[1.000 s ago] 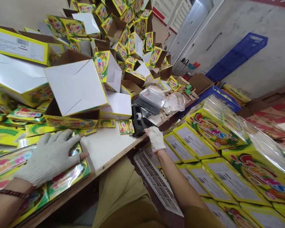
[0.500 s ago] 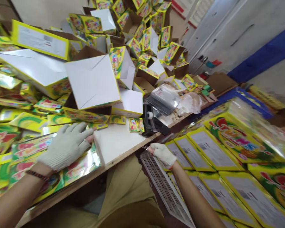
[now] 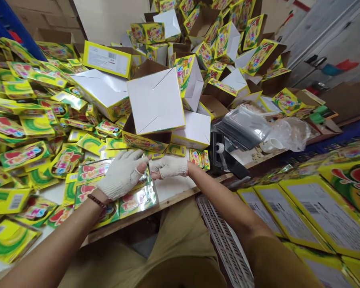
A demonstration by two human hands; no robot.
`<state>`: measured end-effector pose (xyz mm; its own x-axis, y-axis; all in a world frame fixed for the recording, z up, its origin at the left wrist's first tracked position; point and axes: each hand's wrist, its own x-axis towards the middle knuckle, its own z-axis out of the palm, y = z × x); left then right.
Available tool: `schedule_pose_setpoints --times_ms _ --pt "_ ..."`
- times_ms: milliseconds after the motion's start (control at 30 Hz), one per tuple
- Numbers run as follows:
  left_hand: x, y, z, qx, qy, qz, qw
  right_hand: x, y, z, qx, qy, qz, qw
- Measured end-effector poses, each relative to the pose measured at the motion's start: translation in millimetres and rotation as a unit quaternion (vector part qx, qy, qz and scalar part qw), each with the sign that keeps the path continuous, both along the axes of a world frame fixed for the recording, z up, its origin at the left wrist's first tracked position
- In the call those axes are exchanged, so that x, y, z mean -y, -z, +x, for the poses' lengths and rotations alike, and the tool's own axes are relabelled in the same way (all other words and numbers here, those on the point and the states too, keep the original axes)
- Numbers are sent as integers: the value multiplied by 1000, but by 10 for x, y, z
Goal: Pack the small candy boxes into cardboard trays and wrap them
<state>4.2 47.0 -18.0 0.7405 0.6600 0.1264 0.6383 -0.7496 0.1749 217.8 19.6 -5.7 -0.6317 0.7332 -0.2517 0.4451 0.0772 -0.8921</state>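
My left hand, in a white knit glove with bare fingertips, lies with fingers stretched over a flat bundle of yellow-green snack packs in shiny clear film. Next to it, at the bundle's right edge, my right hand wears a similar glove. Its fingers are bent and pressed together; what they hold, if anything, is too small to make out. Both hands nearly touch. Just beyond them sits an open carton with its white base facing up.
Loose snack packs heap up on the left. Many cartons are piled behind. Right of my hands stand a black tape dispenser and clear plastic sleeves. Filled yellow boxes and a white plastic basket flank my right side.
My right hand has moved from above the basket, left to the bundle's edge; a small shiny piece showed at its fingertips before. My left hand stays on the bundle. The view has swung left.
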Motion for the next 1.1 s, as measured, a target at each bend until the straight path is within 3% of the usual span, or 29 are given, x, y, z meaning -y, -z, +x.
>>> schedule_pose_setpoints --times_ms 267,433,567,700,833,900,933,1000,1033,1067,1100 --pt "25 -4 26 -55 4 27 998 -31 315 -24 -27 47 -77 996" --pt "16 3 46 -65 -1 21 998 56 599 -84 -76 124 -226 963" --pt "58 -23 32 -70 -1 19 997 223 682 -179 -28 204 -271 940" --pt "231 -37 -359 -91 14 8 996 494 609 -242 33 290 -203 935" --pt "559 11 -1071 -39 17 -6 999 869 360 93 133 330 5 934" --pt "723 59 -1365 13 13 -2 1000 1065 219 460 147 381 111 906" --pt "792 89 -1470 39 14 0 999 1156 164 675 159 429 157 875" --pt "900 158 -1589 91 20 12 996 1308 109 1114 225 547 238 770" --pt "941 192 -1610 115 21 23 993 1361 115 1313 256 600 254 714" --pt "974 223 -1613 138 15 40 990 1397 143 1486 278 632 241 682" --pt "1002 250 -1604 155 3 60 986 1414 191 1624 283 640 214 682"
